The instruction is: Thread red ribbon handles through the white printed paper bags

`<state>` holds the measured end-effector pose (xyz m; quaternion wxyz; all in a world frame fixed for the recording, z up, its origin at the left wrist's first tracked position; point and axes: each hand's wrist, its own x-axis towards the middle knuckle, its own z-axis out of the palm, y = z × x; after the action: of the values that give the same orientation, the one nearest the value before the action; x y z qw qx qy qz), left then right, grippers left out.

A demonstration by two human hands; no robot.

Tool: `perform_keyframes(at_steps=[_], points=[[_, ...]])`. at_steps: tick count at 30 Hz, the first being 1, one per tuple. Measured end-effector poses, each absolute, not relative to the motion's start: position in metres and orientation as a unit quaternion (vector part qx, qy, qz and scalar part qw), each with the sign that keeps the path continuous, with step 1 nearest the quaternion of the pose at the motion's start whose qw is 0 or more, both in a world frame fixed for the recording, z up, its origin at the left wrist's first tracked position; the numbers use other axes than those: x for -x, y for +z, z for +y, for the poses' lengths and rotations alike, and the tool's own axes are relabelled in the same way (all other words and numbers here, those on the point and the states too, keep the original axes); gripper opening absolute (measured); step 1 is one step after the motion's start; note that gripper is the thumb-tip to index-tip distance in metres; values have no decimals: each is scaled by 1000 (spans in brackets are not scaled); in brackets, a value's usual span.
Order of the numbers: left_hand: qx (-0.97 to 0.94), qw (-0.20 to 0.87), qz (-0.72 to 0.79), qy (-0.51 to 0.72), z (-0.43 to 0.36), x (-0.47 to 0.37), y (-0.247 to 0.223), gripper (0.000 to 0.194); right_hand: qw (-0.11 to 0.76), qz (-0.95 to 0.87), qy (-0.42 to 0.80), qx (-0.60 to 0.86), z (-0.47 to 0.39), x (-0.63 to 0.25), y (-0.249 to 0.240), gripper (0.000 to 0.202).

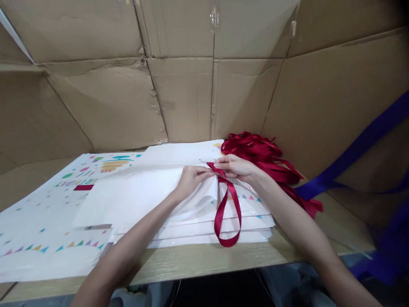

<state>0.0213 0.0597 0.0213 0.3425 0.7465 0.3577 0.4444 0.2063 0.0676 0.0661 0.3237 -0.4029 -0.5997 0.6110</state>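
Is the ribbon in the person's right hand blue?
No, the looped ribbon at the right hand is dark red; the blue strip is farther right.

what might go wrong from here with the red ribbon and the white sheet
The thin metal piece by the red ribbon sits close to the left hand, so it might prick a finger. The white sheet is bunched up at that hand and could crease. The ribbon's loop hangs down in front of the stack, so it may twist or snag.
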Motion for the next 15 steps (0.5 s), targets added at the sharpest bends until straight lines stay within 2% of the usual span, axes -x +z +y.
perform_keyframes(at_steps=[9,15], points=[[-736,339,389,438,62,-23,20,35,272,-642,581,420,65,-206,73,14],[-754,340,351,438,59,-22,19,32,313,-613,588,424,65,-207,70,16]])
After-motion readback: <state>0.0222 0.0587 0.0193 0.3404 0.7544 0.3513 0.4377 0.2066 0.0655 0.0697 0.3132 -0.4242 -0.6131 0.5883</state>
